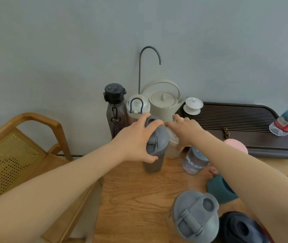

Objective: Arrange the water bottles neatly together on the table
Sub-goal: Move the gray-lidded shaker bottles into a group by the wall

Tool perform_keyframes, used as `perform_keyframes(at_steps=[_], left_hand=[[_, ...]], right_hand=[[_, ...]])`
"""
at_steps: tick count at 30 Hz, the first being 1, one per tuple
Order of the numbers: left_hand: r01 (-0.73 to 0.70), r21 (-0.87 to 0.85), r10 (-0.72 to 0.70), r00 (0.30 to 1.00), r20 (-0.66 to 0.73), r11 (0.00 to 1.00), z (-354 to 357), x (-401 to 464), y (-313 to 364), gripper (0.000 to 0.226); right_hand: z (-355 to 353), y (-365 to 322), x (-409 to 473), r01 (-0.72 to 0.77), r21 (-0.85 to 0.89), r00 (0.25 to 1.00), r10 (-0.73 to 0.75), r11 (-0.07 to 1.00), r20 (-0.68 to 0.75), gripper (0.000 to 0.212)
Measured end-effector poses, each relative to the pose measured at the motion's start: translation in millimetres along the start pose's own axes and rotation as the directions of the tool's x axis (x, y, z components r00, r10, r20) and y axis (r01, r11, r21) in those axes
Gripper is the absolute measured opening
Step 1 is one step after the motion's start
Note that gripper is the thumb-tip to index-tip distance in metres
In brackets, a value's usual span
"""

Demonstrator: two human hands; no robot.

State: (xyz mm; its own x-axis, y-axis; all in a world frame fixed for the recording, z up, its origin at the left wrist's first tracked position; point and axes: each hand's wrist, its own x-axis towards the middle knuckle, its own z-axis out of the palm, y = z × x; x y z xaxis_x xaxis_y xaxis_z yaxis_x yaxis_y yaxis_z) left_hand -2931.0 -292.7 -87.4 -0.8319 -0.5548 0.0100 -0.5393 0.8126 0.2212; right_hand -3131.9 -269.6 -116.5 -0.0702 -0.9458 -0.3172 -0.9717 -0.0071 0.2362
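With both arms extended over the wooden table [136, 199], I have my left hand [136, 137] clamped over the lid of the grey shaker bottle [154, 148], which stands upright. My right hand [185, 130] grips the pale cream bottle [172, 148] just beside it, touching. Behind them stand a dark bottle [116, 109] and a kettle [163, 100].

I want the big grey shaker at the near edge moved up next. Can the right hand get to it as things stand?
Probably not at once: the right hand is on the white bottle. Once free, nothing blocks the grey shaker below that forearm.
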Motion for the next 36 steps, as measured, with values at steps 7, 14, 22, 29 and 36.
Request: perform_keyframes(at_steps=[7, 14, 22, 29, 36], left_hand=[[0.024, 0.116, -0.03, 0.998, 0.048, 0.993, 10, 50, 0, 0.096], [0.001, 0.132, -0.017, 0.993, 0.115, 0.991, -1, 25, -7, 0.099], [0.047, 0.088, -0.049, 0.999, 0.02, 0.995, -27, -11, -20, 0.092], [-0.033, 0.174, 0.044, 0.997, -0.058, 0.984, -27, 24, 3, 0.094], [-0.075, 0.412, 0.055, 0.997, 0.06, 0.908, -1, 78, 14, 0.092]], right_hand=[[7, 16, -8, 0.048, -0.009, 0.996, -0.048, 0.999, -0.071, 0.089], [12, 27, -10, 0.029, 0.494, 0.998, -0.051, 0.869, 0.031, 0.088], [-7, -5, -27, 0.258, 0.254, 0.952, -0.29, 0.932, 0.097, 0.073], [5, -7, -66, 0.135, 0.422, 0.962, -0.221, 0.897, 0.162, 0.081], [9, -11, -75, 0.13, 0.354, 0.988, -0.153, 0.926, 0.036, 0.084]])
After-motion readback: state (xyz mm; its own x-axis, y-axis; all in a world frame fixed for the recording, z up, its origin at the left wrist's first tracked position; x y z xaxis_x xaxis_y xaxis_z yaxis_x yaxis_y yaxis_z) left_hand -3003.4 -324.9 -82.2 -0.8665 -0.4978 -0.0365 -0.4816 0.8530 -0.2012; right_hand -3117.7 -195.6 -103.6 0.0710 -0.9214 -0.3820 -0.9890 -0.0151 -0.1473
